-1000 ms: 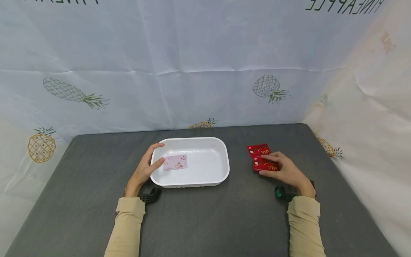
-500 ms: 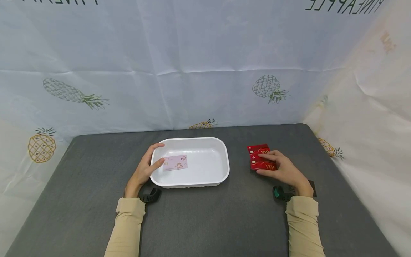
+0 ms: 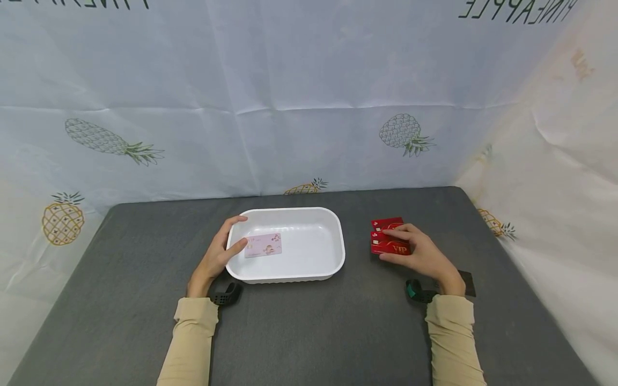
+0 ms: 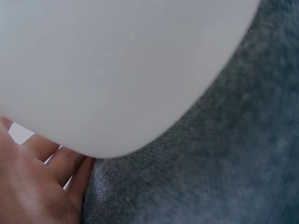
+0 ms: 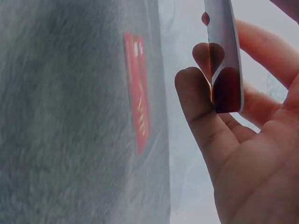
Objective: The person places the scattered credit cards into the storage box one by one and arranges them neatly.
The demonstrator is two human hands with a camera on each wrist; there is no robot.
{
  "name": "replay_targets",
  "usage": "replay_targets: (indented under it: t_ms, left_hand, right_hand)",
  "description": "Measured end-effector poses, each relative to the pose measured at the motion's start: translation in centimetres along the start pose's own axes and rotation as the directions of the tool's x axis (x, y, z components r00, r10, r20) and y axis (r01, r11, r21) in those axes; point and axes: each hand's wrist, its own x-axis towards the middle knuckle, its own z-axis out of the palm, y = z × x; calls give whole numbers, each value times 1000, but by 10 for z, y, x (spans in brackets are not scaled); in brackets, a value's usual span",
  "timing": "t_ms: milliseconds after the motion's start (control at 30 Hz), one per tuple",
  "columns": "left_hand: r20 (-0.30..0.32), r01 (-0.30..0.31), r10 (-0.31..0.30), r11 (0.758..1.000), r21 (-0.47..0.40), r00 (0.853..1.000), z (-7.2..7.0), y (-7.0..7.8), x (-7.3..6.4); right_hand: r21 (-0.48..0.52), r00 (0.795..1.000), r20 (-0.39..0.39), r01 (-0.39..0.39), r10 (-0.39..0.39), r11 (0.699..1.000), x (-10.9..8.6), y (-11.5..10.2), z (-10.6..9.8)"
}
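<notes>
Red VIP card (image 3: 387, 244) pinched between thumb and fingers of right hand (image 3: 426, 255), off the gray table (image 3: 318, 332); second red VIP card (image 3: 385, 222) lies just beyond, partly covered. Left hand (image 3: 214, 260) grips white tray (image 3: 311, 258), pink card (image 3: 264, 245) inside. Dark flat item (image 3: 467, 283) mostly hidden by right wrist. Pineapple-print curtain (image 3: 309, 145) behind.

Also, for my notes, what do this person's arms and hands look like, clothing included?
The left hand and right hand are gloveless. The left sleeve and right sleeve are beige, with broad cuffs. On the left is a black strap with small holes; on the right, a black band with a green patch.
</notes>
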Motion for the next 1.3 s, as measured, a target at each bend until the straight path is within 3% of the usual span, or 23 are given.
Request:
replay_targets:
  t_ms: [800, 1300]
  left_hand:
    - [7, -23, 23, 1000, -4, 1000, 0, 0, 0]
    - [1, -29, 29, 1000, 1, 1000, -1, -1, 1]
  right_hand:
    - [17, 994, -30, 103, -103, 995, 16, -40, 14]
    - [33, 991, 12, 135, -135, 990, 29, -67, 20]
